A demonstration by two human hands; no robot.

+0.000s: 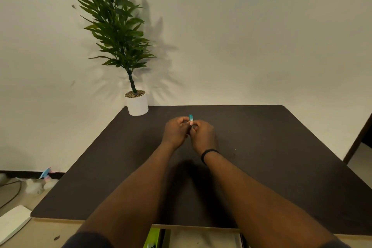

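Note:
Both hands meet above the middle of the dark brown table (261, 147). A small teal object (190, 117) sticks up between the fingertips. My left hand (175, 131) pinches it from the left, and my right hand (203, 135) pinches it from the right, fingers curled. The right wrist wears a black band (208, 154). Most of the small object is hidden by the fingers, so its shape is unclear.
A potted plant in a white pot (137, 104) stands at the table's far left corner against the wall. An open drawer with a green item (154, 236) shows below the near edge. Cables and a white board (12, 221) lie on the floor at left.

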